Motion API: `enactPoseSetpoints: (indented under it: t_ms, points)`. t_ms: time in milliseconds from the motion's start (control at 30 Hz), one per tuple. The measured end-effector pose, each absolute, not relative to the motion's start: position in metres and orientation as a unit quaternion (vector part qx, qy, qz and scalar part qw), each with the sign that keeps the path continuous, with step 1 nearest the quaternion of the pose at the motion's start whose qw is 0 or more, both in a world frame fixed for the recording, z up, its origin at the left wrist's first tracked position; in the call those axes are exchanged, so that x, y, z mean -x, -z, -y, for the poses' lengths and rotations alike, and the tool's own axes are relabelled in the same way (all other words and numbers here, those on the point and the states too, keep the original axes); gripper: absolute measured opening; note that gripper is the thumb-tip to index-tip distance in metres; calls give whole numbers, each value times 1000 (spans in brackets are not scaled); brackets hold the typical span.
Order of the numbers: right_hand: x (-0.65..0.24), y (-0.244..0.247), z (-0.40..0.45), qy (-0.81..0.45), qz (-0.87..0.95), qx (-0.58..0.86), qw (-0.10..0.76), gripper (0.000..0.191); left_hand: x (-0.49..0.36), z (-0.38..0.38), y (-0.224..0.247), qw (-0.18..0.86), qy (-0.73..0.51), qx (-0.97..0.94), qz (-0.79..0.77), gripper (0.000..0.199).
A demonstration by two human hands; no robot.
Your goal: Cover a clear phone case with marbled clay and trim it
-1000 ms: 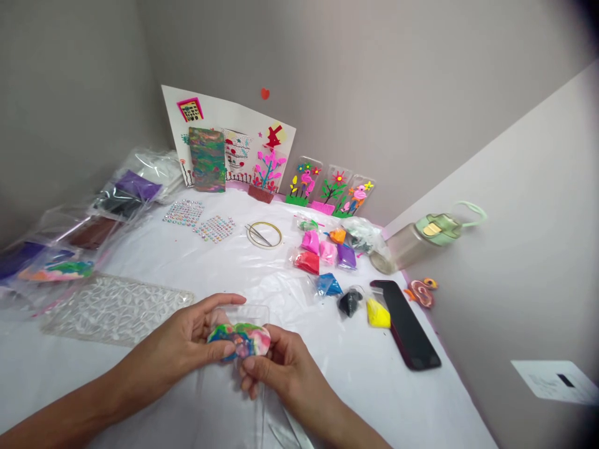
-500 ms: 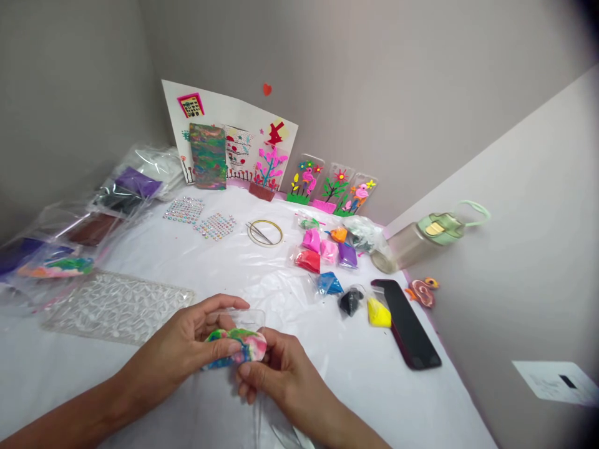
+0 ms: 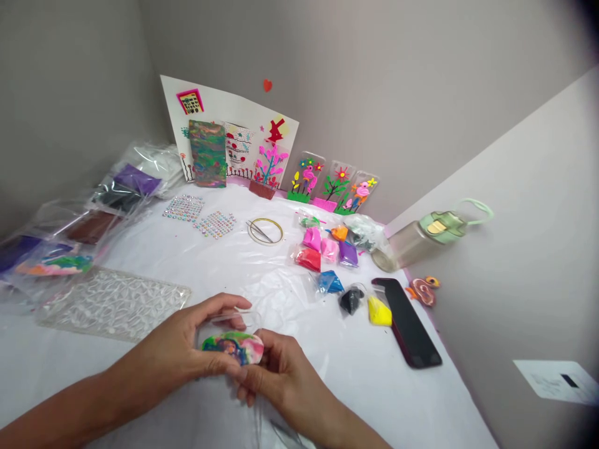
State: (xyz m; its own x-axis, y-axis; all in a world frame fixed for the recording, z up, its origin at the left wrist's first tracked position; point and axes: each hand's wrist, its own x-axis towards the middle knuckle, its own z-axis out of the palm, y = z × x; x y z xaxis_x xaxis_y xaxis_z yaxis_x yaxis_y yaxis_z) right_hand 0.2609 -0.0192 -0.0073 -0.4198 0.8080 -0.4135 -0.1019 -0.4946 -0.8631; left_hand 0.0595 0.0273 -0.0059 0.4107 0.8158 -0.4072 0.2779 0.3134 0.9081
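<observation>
Between my hands is a clear phone case (image 3: 219,322) with a flat piece of marbled multicoloured clay (image 3: 234,346) on its surface. My left hand (image 3: 206,340) wraps the case from the left, fingers along its far edge and thumb at the clay's near edge. My right hand (image 3: 276,368) pinches the right side of the case, its thumb close to the left thumb and its other fingers partly hidden beneath. Green, blue, white and pink swirl through the clay. Some clear plastic (image 3: 281,430) lies below my right wrist.
Bagged clay, including a blue packet (image 3: 330,282) and a yellow packet (image 3: 379,310), lies right of centre near a phone (image 3: 409,324). A textured clear sheet (image 3: 116,302) is at left. Behind are gem stickers (image 3: 215,224), a bangle (image 3: 265,231), decorated cases (image 3: 306,181) and a bottle (image 3: 416,240).
My left thumb has slid from the middle of the clay down to its near edge, so more of the marbled surface shows. The right hand has hardly moved.
</observation>
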Motion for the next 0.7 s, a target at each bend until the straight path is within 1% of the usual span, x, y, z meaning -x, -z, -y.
enactPoseSetpoints:
  t_ms: [100,233,400,433,467,533,567,600,700]
  points:
    - [-260,9,21,-742,405,443,299,34,-67,-23,-1,621,-190,-553,-522,40]
    - [-260,9,22,-742,409,443,293,25,-68,-21,-3,616,-196,-567,-511,30]
    - [-261,7,20,-748,404,442,285,25,-61,-29,-4,647,-179,-561,-483,20]
    - [-261,7,19,-749,404,442,284,25,-60,-30,-5,656,-177,-557,-478,20]
    - [-261,7,20,-749,405,442,284,25,-60,-30,-5,661,-180,-554,-474,24]
    - [-261,7,20,-744,414,439,285,24,-62,-29,-6,659,-192,-550,-475,42]
    - [-262,7,21,-743,421,437,284,23,-64,-27,-6,656,-197,-549,-479,47]
    - [-262,7,22,-742,428,433,282,21,-65,-25,-7,653,-197,-549,-483,47]
    - [-262,5,23,-741,443,427,269,17,-69,-19,-8,649,-190,-548,-493,34]
